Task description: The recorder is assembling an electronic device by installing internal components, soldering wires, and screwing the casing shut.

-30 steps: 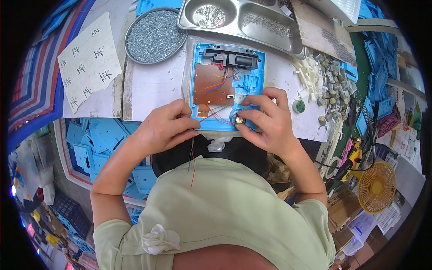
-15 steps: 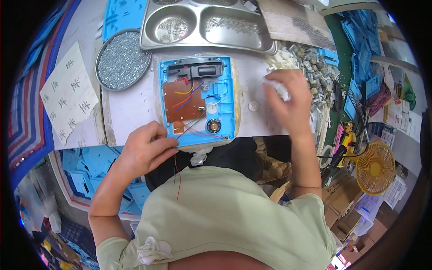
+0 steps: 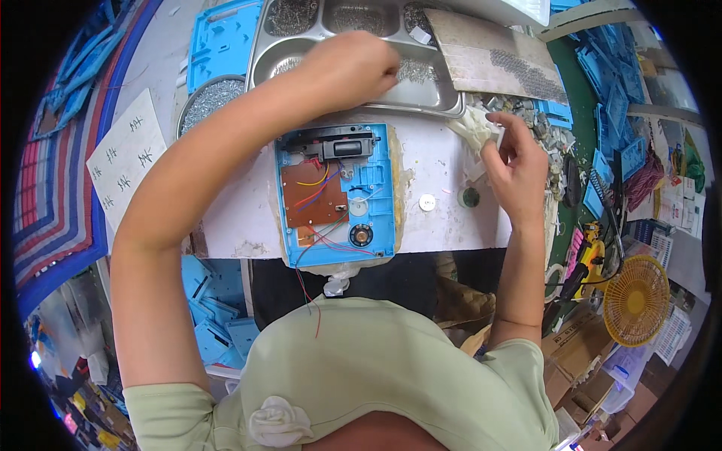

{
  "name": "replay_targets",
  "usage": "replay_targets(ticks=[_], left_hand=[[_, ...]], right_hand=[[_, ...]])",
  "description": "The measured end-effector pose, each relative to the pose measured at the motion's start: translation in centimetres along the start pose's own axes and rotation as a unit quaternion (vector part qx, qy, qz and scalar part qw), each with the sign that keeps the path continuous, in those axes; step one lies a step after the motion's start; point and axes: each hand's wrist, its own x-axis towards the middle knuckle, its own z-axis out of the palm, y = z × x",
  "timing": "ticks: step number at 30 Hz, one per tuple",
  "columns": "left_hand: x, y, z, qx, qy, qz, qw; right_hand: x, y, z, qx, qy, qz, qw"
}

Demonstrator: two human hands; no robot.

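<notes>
My left hand (image 3: 350, 68) reaches over the steel compartment tray (image 3: 450, 107), fingers curled; whatever they hold is hidden. At the right, my right hand (image 3: 519, 169) pinches a small white piece (image 3: 497, 137) beside a pile of small metal and white parts (image 3: 519, 111). Between my arms lies a blue plastic casing (image 3: 386, 177), open side up. In it sit a brown circuit board (image 3: 299, 179), a black module (image 3: 350, 146) along the far side and a round speaker (image 3: 361, 235). Red and green wires (image 3: 309, 295) hang over its near edge.
A round dish of metal pins (image 3: 207, 109) stands far left, partly behind my left arm. A marked paper sheet (image 3: 124, 161) lies at the left. Right of the casing are a white disc (image 3: 427, 202) and a dark round piece (image 3: 469, 198). A wooden board (image 3: 481, 56) overlaps the tray.
My left hand has left the casing's near-left corner and moved up over the tray. My right hand has shifted slightly right. A dark round piece now shows near it on the table.
</notes>
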Motion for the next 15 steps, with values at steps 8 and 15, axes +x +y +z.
replay_targets(ticks=[8,15], left_hand=[[0.6,1.6,-1.0,0.045,-0.058,-0.070,0.995],[0.1,-1.0,-1.0,0.013,-0.023,-0.038,0.999]], right_hand=[[-3.4,1.8,-2.5,0.051,0.013,0.024,0.998],[-2.7,0.3,-1.5,0.108,0.033,0.009,0.994]])
